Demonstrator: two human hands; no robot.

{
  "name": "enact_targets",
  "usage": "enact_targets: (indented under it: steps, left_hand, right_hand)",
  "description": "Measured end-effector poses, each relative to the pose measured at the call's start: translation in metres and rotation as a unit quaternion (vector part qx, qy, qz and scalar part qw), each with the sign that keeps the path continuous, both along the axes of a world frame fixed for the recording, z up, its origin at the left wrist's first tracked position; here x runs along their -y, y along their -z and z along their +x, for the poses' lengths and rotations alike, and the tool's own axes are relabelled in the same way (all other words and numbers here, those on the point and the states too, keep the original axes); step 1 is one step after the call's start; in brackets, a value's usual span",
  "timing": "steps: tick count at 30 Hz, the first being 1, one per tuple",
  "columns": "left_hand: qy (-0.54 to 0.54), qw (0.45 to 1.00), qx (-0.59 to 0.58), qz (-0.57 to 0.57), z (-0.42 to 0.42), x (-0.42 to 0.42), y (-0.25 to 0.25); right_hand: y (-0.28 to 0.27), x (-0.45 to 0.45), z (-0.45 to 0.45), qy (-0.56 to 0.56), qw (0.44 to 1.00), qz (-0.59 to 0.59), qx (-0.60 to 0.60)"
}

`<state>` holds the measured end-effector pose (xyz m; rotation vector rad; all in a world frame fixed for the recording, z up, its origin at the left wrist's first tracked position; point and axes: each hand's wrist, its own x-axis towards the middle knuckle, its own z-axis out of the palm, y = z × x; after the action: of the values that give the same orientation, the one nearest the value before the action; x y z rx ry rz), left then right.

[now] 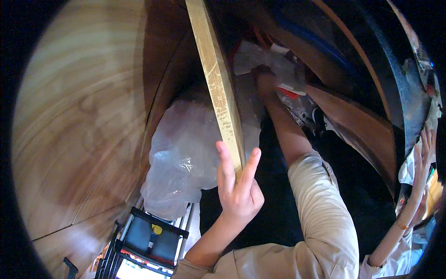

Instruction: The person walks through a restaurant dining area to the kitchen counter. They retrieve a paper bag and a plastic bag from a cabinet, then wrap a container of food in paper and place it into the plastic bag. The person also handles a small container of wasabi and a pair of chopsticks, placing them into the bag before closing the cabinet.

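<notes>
My left hand (240, 197) is at the lower end of a long pale wooden bar (217, 90), with two fingers straddling its sides and the other fingers curled. The bar's worn face carries scratches and dark specks. In the shadow beyond, my right hand (265, 78) reaches down to a greyish-white flat thing (289, 71), perhaps a packet or sheet. Its fingers are dark and blurred, so their grip is hidden. Beside the bar, below my left hand's side, bulges a translucent plastic bag (184, 146); its contents cannot be made out.
A large wood-grain panel (87, 132) fills the left. Brown boards (352, 132) slant at the right. A red thing (290, 93) lies near my right hand. A dark-framed rack (151, 235) stands at lower left. Another person's arm (393, 233) shows at the right rim.
</notes>
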<state>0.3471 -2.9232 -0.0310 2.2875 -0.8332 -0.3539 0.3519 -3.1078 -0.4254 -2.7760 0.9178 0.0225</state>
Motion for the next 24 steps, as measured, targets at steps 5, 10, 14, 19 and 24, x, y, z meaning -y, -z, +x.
enact_targets:
  steps: [5,10,14,19,24]
  left_hand:
    - [0.009,1.000,-0.020,0.000,0.002,-0.003,-0.003]
    - [0.005,1.000,-0.026,-0.002,0.001,-0.005,-0.002]
    - [-0.006,1.000,-0.029,-0.004,0.002,-0.004,-0.004]
    - [-0.008,0.999,-0.037,-0.006,0.000,-0.002,-0.005]
    - [-0.021,0.999,-0.033,0.001,-0.001,-0.002,-0.002]
  right_hand:
    - [-0.061,0.001,-0.008,0.033,0.996,0.020,0.085]
    - [-0.106,0.031,-0.041,0.074,0.995,0.048,-0.039]
    - [-0.137,0.045,-0.064,0.055,0.996,0.073,-0.003]
    - [-0.127,0.041,-0.089,0.031,0.997,0.069,-0.006]
    - [-0.164,0.018,-0.080,-0.014,0.992,0.115,0.045]
